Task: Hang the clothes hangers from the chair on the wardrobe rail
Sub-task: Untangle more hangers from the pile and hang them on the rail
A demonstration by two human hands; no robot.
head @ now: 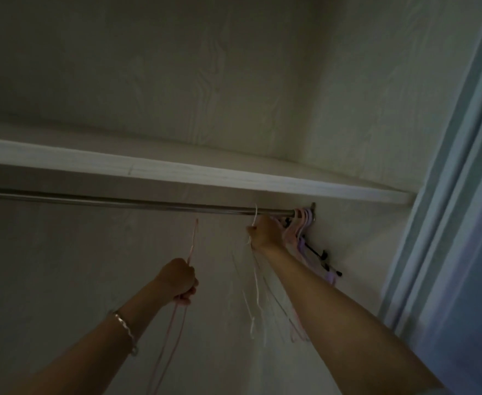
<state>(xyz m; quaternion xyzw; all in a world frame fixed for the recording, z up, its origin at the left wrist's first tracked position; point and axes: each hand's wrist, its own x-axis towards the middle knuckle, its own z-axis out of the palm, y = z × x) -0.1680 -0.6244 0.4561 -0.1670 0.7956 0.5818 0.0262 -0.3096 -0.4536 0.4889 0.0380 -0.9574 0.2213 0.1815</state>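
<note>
The thin pink plastic hanger (pixel 192 248) stood just left of centre, its long axis near upright and its hook tip close under the silver metal rail (pixel 120 200), not over it. My left hand (pixel 177 280) was fisted round its lower part, directly below. Right of centre, my right hand (pixel 265 233) gripped 1 pale hanger (pixel 255 213) whose hook crossed the rail, beside the bunched pink and lilac hangers (pixel 301 223) at the rail's right end. I judged the pink hook needed a short lift up and over.

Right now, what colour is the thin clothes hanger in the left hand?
Pale pink; the thin clothes hanger shows best, edge-on, in the head view.
</note>
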